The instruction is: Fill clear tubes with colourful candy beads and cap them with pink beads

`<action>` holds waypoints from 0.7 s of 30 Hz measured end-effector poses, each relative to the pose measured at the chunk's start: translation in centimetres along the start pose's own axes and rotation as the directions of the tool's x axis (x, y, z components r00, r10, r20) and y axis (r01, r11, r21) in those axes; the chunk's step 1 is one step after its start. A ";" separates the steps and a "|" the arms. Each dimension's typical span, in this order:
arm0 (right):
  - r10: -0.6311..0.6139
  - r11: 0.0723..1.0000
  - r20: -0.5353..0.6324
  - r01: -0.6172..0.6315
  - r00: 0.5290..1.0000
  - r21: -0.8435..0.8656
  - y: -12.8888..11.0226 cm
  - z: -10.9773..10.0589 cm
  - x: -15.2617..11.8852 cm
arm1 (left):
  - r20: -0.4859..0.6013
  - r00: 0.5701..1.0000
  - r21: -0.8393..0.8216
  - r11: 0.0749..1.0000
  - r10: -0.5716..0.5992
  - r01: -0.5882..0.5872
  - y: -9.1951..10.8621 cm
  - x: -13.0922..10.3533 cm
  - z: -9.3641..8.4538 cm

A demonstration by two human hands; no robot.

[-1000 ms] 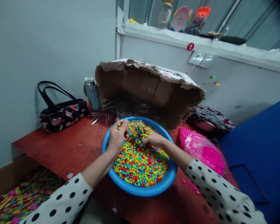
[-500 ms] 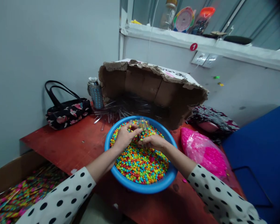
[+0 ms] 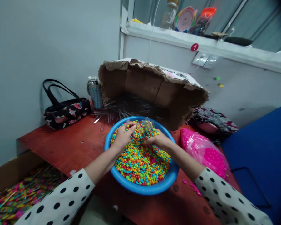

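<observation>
A blue basin (image 3: pixel 140 189) full of small multicoloured candy-like pieces (image 3: pixel 140 168) stands in front of me. Over its far half, my right hand (image 3: pixel 161 140) grips a bundle of clear plastic tubes (image 3: pixel 148 123), tilted up, with coloured pieces heaped about the fingers. To its left, my left hand (image 3: pixel 123 137) has its thumb and fingers curled together around what looks like a clear tube, blurred and partly hidden. A small gap separates the two hands.
Behind the basin, a torn cardboard box (image 3: pixel 154 90) lies open, with loose clear tubes (image 3: pixel 114 112) spilling left. A flask (image 3: pixel 95 93) and floral handbag (image 3: pixel 69 113) stand left. A pink-filled plastic bag (image 3: pixel 203 153) lies right. Filled tubes (image 3: pixel 25 197) lie lower left.
My hands have drawn apart. The right hand has moved right with its tubes, and the left slightly left. More pink pieces show on the table beside my right sleeve.
</observation>
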State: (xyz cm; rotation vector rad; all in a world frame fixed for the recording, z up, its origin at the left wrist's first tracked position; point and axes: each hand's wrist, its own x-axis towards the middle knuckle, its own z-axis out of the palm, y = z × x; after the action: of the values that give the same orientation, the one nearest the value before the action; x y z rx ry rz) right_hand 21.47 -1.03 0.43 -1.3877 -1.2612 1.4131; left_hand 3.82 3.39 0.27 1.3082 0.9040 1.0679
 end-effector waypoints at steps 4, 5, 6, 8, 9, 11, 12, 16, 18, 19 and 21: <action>-0.135 0.621 -0.039 0.054 0.990 -0.782 -0.4 -2.5 -0.5 | -0.123 0.989 -0.023 0.996 0.077 -0.081 -0.1 0.2 -0.3; -0.117 0.497 -0.037 0.027 0.992 -0.867 -0.1 -2.6 -0.4 | -0.134 0.987 -0.028 0.995 0.086 -0.091 -0.1 0.2 -0.3; -0.088 0.429 -0.030 0.011 0.996 -0.903 0.3 -2.4 -0.1 | -0.142 0.986 -0.030 0.995 0.091 -0.096 -0.1 0.3 -0.3; -0.036 0.446 0.002 0.018 0.999 -0.895 1.3 -1.5 0.7 | -0.158 0.983 -0.026 0.995 0.096 -0.101 0.0 0.3 -0.3; -0.017 0.475 0.028 0.032 0.999 -0.879 1.7 -0.9 1.2 | -0.167 0.981 -0.021 0.994 0.100 -0.105 0.1 0.3 -0.3; 0.013 0.603 0.063 0.042 0.998 -0.797 2.3 -0.1 2.0 | -0.193 0.976 -0.019 0.994 0.101 -0.107 0.1 0.3 -0.3; 0.013 0.714 0.070 0.040 0.997 -0.699 2.3 0.2 2.2 | -0.205 0.974 -0.020 0.994 0.102 -0.108 0.1 0.3 -0.3; -0.004 0.999 0.074 0.006 0.997 -0.031 1.7 0.0 1.8 | -0.165 0.983 -0.007 0.996 0.084 -0.087 0.0 0.3 -0.2; -0.010 0.988 0.102 -0.006 0.995 0.156 1.3 0.1 1.3 | -0.093 0.995 0.044 0.998 0.046 -0.042 0.0 0.2 0.0; -0.015 0.976 0.112 -0.011 0.994 0.219 1.2 0.3 1.1 | -0.059 0.998 0.084 0.996 0.037 -0.032 0.1 0.1 0.1; -0.033 0.955 0.120 -0.004 0.992 0.296 1.1 0.8 0.8 | 0.009 0.997 0.154 0.985 0.072 -0.073 0.3 -0.1 0.4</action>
State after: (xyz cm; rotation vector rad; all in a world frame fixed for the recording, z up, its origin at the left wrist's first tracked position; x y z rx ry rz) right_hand 20.67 -0.57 -0.92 -1.0994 -1.0792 1.6241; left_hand 4.10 3.16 0.54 1.4801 0.9574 1.0684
